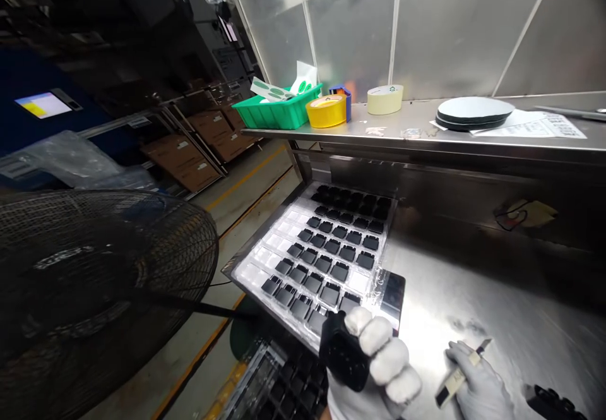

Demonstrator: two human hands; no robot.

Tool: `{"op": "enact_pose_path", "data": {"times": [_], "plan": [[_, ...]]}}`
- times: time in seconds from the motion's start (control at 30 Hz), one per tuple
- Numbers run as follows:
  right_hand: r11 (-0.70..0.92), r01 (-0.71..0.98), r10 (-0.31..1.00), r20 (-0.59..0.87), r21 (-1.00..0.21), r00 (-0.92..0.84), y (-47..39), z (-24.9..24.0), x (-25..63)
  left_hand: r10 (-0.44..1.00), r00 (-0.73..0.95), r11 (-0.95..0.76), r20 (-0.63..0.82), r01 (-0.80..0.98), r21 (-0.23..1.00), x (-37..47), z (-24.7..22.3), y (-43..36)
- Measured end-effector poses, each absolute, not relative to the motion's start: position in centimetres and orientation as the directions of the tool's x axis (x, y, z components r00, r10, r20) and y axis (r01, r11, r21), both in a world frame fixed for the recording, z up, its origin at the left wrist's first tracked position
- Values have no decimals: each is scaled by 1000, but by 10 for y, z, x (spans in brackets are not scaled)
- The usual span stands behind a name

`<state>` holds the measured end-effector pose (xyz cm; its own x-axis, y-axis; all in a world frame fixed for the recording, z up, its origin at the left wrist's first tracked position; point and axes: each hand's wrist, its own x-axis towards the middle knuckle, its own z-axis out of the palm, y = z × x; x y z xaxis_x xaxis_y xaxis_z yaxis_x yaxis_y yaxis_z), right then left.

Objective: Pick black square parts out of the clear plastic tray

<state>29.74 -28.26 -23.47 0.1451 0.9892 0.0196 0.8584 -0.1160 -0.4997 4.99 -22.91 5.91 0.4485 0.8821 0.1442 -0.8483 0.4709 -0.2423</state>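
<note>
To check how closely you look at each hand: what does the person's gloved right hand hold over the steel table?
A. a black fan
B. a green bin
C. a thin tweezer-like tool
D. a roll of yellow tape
C: the right hand grips a thin tweezer-like tool over the steel table, while the yellow tape and green bin sit on the upper shelf.
</note>
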Motion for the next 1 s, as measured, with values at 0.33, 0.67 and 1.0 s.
{"op": "enact_pose_path", "data": {"times": [0.33, 0.67, 1.0], "plan": [[-173, 824, 981, -21, -540, 192, -284, -233, 293, 889, 452, 444, 74, -890, 100, 43, 29, -231], [-161, 836, 982, -3, -525, 188, -289, -248, 297, 910, -28, 415, -415, 69, 907, -16, -40, -130], [-103, 874, 993, -2, -476, 116, -290, -265, 307, 897, -289, 397, -334, 191, 898, 3, -70, -113]]}}
